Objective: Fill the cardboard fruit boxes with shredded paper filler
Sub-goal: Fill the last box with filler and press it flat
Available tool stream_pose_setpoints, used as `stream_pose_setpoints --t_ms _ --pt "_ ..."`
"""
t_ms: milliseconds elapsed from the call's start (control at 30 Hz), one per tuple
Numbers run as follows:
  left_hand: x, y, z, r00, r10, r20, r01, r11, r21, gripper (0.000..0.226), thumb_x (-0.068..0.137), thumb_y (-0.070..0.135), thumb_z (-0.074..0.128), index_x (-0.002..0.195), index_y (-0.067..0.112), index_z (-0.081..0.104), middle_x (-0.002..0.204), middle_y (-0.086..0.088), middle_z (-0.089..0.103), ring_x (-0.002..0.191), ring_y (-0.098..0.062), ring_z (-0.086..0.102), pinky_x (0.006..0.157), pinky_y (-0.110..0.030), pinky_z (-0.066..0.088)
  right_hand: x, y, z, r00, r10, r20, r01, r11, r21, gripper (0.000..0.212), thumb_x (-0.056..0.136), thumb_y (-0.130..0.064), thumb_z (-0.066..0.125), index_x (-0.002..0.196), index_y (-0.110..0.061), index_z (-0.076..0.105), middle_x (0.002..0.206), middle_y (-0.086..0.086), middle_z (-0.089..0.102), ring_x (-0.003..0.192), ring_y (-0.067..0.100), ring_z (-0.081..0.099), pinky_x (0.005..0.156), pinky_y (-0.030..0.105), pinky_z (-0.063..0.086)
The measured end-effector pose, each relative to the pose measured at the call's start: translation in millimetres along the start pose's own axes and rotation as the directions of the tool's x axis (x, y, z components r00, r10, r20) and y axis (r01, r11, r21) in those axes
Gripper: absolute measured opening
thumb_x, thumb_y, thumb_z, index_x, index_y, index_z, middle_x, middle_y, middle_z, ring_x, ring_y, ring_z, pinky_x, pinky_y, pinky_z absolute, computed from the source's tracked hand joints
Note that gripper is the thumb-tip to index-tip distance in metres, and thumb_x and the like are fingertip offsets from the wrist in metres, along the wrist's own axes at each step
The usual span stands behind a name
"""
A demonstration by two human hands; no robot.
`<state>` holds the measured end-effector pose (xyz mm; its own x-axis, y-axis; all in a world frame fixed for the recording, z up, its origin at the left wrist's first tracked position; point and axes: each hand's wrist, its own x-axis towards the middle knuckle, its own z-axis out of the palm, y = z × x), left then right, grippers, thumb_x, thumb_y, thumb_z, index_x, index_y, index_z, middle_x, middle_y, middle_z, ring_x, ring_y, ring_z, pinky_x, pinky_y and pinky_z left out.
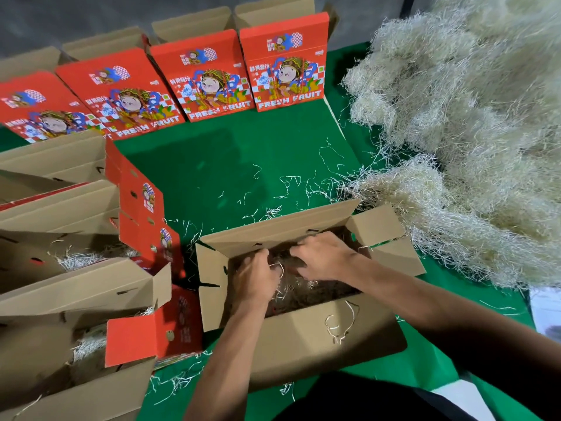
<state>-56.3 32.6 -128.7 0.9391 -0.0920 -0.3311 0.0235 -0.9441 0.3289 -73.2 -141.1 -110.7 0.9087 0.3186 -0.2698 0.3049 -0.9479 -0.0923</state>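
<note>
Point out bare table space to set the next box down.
Bare green cloth lies between the upright red boxes and the open box under both hands. Crowded: filled boxes left, shredded paper pile right.

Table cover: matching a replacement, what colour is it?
Plain green table cover, clearest in the head view.

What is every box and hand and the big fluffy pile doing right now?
Box in front: flaps open, some shredded paper inside.
Left hand: inside that box, pressing the paper.
Right hand: inside that box too.
Shredded paper pile: heaped high on the right, strands spilled on the green table.
Boxes on the left: open, paper inside.
Red boxes at the back: upright, tops open.
</note>
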Motion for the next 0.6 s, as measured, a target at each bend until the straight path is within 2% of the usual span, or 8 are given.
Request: stream_pose_setpoints --t_ms 133,200,267,333,400,467,533,600 --pt "4 -1 0 1.000 -0.030 0.000 0.030 0.995 -0.098 0.020 0.095 0.021 0.061 0.114 0.025 0.065 0.115 -0.006 0.063 0.098 -0.024 0.061 0.081 -0.034 0.050 9 -21 5 0.982 -0.097 0.162 0.073 0.987 0.146 0.028 0.086 0.000 0.055 0.111 -0.008 0.061 0.101 0.007 0.062 0.091 0.025 0.061 0.080 0.039 0.056" --pt "7 -6 3 0.998 0.004 0.067 0.006 0.989 -0.149 0.021 0.098 0.017 0.055 0.112 0.028 0.065 0.116 -0.002 0.064 0.098 -0.021 0.060 0.081 -0.031 0.050 14 -21 15 0.961 -0.077 0.265 0.029 0.983 0.180 0.028 0.086 0.006 0.052 0.110 -0.004 0.062 0.104 0.010 0.062 0.093 0.027 0.060 0.085 0.038 0.053" --pt "8 -10 8 0.973 0.084 0.216 -0.049 0.985 -0.164 0.030 0.098 0.010 0.052 0.117 0.030 0.065 0.122 0.002 0.065 0.102 -0.015 0.059 0.084 -0.029 0.049 15 -16 28 0.946 -0.026 0.322 -0.028 0.987 0.160 0.035 0.088 0.006 0.051 0.121 -0.005 0.062 0.119 0.014 0.065 0.104 0.029 0.062 0.095 0.036 0.052" --pt "6 -10 11 0.911 0.115 0.395 -0.076 0.991 -0.114 0.045 0.095 0.005 0.051 0.132 0.028 0.060 0.138 0.000 0.060 0.116 -0.015 0.057 0.098 -0.030 0.046 15 -11 38 0.938 0.018 0.345 -0.061 0.992 0.115 0.050 0.091 0.005 0.051 0.138 -0.009 0.052 0.136 0.014 0.059 0.120 0.030 0.058 0.108 0.038 0.046" --pt "6 -8 12 0.866 0.054 0.496 -0.039 0.998 -0.039 0.056 0.091 0.004 0.049 0.143 0.026 0.052 0.148 -0.002 0.051 0.132 -0.021 0.050 0.108 -0.031 0.039 14 -6 43 0.938 0.046 0.344 -0.077 0.994 0.077 0.067 0.090 0.006 0.053 0.152 -0.012 0.034 0.144 0.014 0.052 0.129 0.030 0.052 0.112 0.040 0.041" --pt "7 -6 9 0.857 0.013 0.515 -0.067 0.994 0.087 0.043 0.090 0.008 0.049 0.129 0.020 0.062 0.140 -0.009 0.058 0.126 -0.028 0.055 0.105 -0.033 0.043 14 -2 42 0.931 0.079 0.356 -0.097 0.995 0.033 0.079 0.089 0.007 0.056 0.158 -0.012 0.022 0.154 0.016 0.041 0.137 0.031 0.044 0.117 0.043 0.033" --pt "8 -6 4 0.858 -0.035 0.512 -0.103 0.966 0.239 0.031 0.089 0.016 0.050 0.115 0.016 0.066 0.127 -0.013 0.064 0.115 -0.032 0.060 0.102 -0.038 0.047 16 4 41 0.926 0.097 0.365 -0.097 0.995 -0.019 0.074 0.089 0.005 0.055 0.156 -0.009 0.027 0.163 0.013 0.025 0.149 0.028 0.027 0.123 0.045 0.015" --pt "9 -5 0 0.836 -0.099 0.540 -0.098 0.941 0.325 0.037 0.092 0.021 0.050 0.126 0.013 0.062 0.133 -0.014 0.061 0.118 -0.033 0.058 0.104 -0.042 0.047 18 7 43 0.912 0.127 0.389 -0.101 0.991 -0.087 0.068 0.091 0.002 0.054 0.154 -0.008 0.031 0.166 0.010 0.019 0.153 0.025 0.015 0.124 0.047 0.006"
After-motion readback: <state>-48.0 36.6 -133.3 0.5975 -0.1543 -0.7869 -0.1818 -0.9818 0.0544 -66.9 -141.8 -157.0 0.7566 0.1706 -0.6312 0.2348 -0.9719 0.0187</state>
